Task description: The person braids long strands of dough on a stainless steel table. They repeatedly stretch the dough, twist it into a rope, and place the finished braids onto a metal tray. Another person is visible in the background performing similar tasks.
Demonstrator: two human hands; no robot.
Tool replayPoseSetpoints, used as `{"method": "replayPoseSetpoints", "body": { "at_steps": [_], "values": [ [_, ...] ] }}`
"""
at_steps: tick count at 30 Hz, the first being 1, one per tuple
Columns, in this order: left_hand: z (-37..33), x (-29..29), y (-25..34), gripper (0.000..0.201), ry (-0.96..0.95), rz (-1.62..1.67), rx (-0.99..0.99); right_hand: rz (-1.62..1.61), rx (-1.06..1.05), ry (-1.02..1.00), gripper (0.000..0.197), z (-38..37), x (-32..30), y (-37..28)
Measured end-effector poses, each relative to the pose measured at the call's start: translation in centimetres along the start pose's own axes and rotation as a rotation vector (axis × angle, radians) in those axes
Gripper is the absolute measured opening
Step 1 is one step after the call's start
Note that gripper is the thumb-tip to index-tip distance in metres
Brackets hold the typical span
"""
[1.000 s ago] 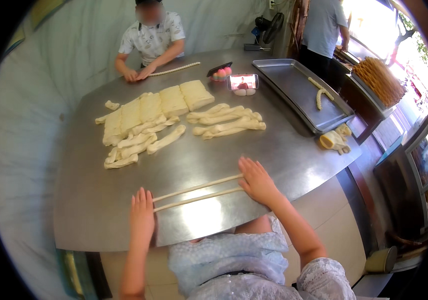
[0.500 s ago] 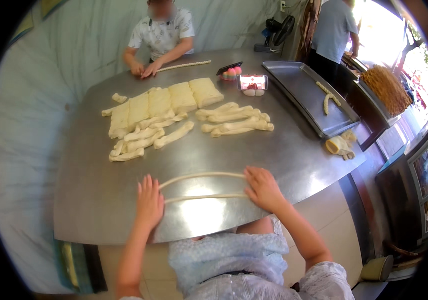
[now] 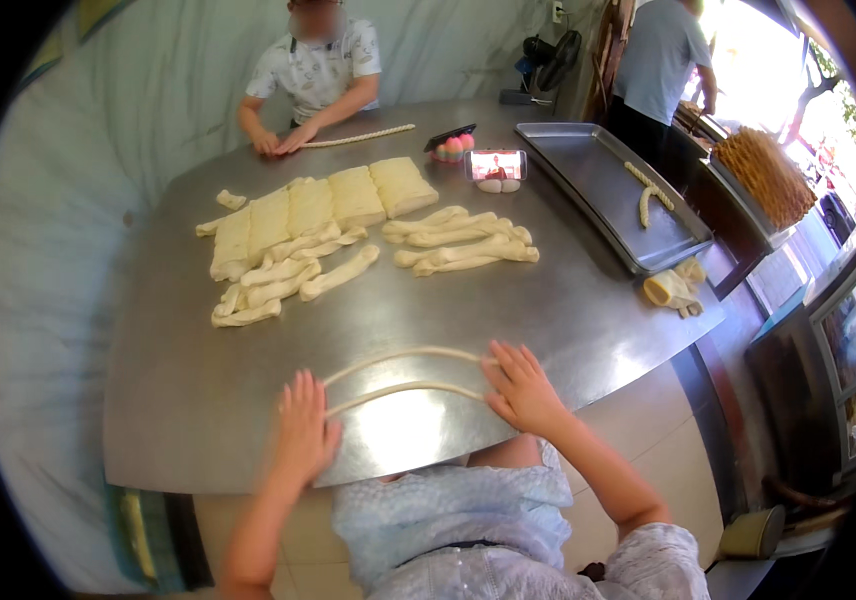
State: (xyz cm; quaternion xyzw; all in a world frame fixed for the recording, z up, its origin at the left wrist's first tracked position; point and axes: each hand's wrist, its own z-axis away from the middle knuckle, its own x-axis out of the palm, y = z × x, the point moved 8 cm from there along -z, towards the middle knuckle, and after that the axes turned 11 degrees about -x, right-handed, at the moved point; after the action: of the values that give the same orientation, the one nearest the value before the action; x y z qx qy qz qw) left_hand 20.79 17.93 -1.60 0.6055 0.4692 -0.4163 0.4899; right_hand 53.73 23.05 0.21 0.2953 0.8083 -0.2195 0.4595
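Observation:
Two thin strands of dough [image 3: 410,386] arch side by side between my hands on the metal table [image 3: 198,400]. My left hand [image 3: 308,428] lies flat over their left ends, fingers stretched forward. Over the right ends rests my right hand [image 3: 526,392], palm down with its fingers extended. The ends themselves are hidden under my palms. Beyond my hands lie thick dough strips [image 3: 340,274], a second group of strips [image 3: 478,253], and a slab of dough cut into wide pieces [image 3: 353,195].
Across the table a person [image 3: 316,75] handles a twisted dough rope [image 3: 363,136]. A metal tray [image 3: 598,190] at the right holds twisted dough pieces [image 3: 648,193]. Gloves [image 3: 675,288] lie near the right edge. A phone [image 3: 497,164] stands at the back. Another person [image 3: 660,65] stands behind.
My left hand has slid nearer to me, and my right hand slightly so. The nearer strand, almost straight before, now bows upward in the middle.

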Motion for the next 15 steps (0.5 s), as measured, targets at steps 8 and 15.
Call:
{"method": "replayPoseSetpoints", "body": {
  "at_steps": [8,15],
  "values": [
    [-0.3,0.8,-3.7,0.057,0.13,0.4,-0.306,-0.275,0.333,-0.138,0.036,0.8,1.2,3.9],
    [4.5,-0.8,1.9,0.048,0.045,0.072,0.019,-0.047,-0.099,0.036,0.023,1.3,-1.1,-1.9]
  ]
}}
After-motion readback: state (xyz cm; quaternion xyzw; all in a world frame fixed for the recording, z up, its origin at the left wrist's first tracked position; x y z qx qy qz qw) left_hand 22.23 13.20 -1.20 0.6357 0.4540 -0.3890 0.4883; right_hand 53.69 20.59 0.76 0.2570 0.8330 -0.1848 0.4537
